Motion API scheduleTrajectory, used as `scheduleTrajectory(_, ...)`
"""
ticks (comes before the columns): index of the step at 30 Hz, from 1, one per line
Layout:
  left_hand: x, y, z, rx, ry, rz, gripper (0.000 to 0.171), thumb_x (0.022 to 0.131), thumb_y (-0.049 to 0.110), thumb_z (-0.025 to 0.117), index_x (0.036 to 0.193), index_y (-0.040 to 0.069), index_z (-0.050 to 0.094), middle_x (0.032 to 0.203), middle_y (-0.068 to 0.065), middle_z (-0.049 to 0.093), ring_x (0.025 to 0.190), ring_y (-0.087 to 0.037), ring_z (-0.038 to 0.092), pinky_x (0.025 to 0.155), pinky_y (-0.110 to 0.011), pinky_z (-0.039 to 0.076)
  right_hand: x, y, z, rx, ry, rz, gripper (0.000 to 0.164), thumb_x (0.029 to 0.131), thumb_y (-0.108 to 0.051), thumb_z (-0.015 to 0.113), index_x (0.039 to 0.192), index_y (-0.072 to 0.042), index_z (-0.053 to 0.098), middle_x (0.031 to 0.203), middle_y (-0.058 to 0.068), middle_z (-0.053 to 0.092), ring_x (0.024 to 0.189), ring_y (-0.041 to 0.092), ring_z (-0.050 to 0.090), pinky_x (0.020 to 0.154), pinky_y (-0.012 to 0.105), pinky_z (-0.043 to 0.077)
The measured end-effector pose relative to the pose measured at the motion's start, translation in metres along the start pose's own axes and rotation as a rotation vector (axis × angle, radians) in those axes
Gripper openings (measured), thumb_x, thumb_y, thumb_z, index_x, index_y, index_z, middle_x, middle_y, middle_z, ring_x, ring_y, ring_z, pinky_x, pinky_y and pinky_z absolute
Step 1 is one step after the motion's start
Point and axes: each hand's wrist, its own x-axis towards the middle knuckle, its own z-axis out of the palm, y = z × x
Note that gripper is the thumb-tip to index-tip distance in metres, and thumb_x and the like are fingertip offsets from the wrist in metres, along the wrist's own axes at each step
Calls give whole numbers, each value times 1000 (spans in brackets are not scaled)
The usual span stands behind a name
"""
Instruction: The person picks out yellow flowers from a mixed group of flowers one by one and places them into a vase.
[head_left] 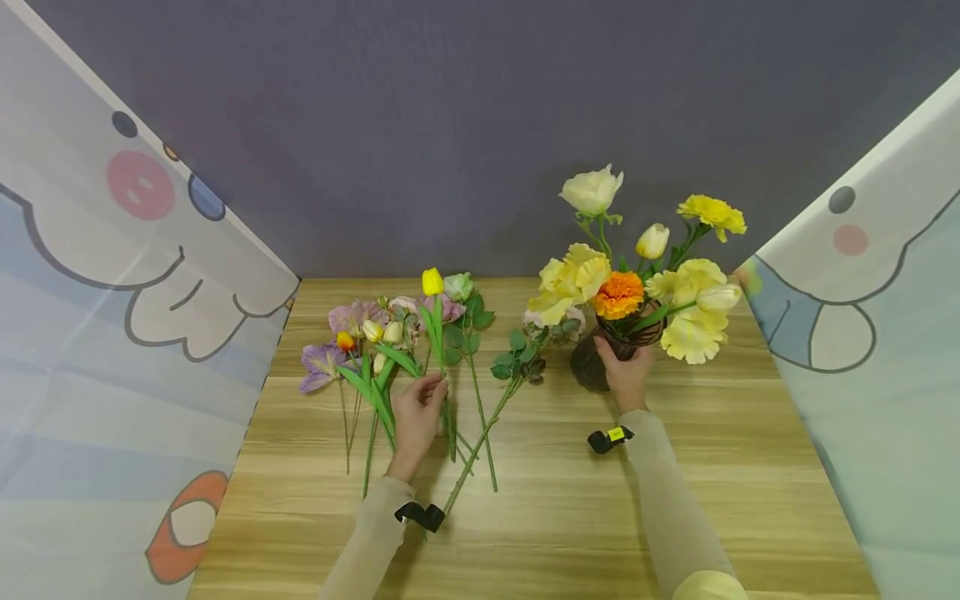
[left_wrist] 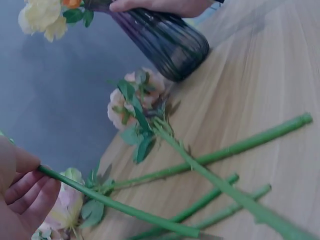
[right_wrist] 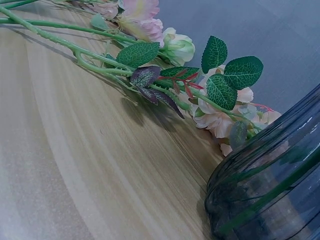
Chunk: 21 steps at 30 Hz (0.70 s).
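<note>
My left hand [head_left: 418,412] pinches the green stem of a yellow tulip [head_left: 432,282] between thumb and fingers. In the left wrist view that stem [left_wrist: 120,203] slants down past the fingertips, above the other stems. My right hand [head_left: 628,373] grips the neck of a dark glass vase [head_left: 588,368], which leans on the table in the left wrist view. Out of the vase rise a white flower [head_left: 592,192], an orange marigold-like bloom [head_left: 619,295], white-yellow tulips [head_left: 653,241] and large yellow blooms. The right wrist view shows stems through the vase's ribbed glass [right_wrist: 265,195]; the hand is outside that view.
Loose artificial flowers lie left of the vase: a purple bloom [head_left: 322,367], an orange-red tulip [head_left: 346,341], a pale green rose [head_left: 459,287] and a pink rose stem [head_left: 480,446] between the hands. A dark wall [head_left: 450,142] stands behind the wooden table [head_left: 555,517].
</note>
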Motion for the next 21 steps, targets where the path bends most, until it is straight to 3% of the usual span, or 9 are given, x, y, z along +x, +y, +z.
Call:
scheduleTrajectory(5, 4, 9, 7, -25, -7, 60, 19, 93, 13, 69, 106, -1, 71, 91, -10, 72, 77, -21, 68, 67, -22, 55, 1, -2, 1, 0, -4, -45, 53, 81, 5, 74, 131, -1, 58, 121, -1, 65, 112, 13, 59, 95, 25, 46)
scheduleTrajectory(9, 8, 26, 14, -109, -28, 138, 19, 93, 9, 68, 105, -6, 69, 90, -15, 72, 76, -28, 69, 67, -21, 56, 0, -2, 1, -1, -5, -59, 52, 81, 3, 75, 130, 0, 58, 119, -2, 65, 109, 12, 60, 94, 25, 47)
scheduleTrajectory(14, 16, 68, 22, -215, -51, 207, 17, 92, 0, 66, 103, -13, 66, 89, -26, 69, 76, -40, 69, 67, -19, 56, 0, 0, 1, 3, -6, -66, 51, 82, 2, 76, 130, 1, 58, 117, -3, 66, 108, 12, 61, 93, 24, 48)
scheduleTrajectory(18, 20, 107, 26, -286, -68, 296, 13, 90, -11, 63, 99, -20, 62, 86, -33, 66, 73, -45, 67, 66, -27, 59, 1, 1, 1, 15, -3, -75, 52, 81, 3, 76, 130, 3, 57, 118, -2, 66, 109, 13, 61, 94, 25, 47)
scheduleTrajectory(21, 27, 120, 35, -370, -76, 328, 13, 90, -12, 63, 99, -20, 61, 86, -32, 66, 73, -45, 67, 67, -30, 60, 1, 0, 2, 23, 1, -75, 53, 81, 4, 76, 130, 3, 57, 119, -1, 66, 110, 14, 60, 95, 25, 47)
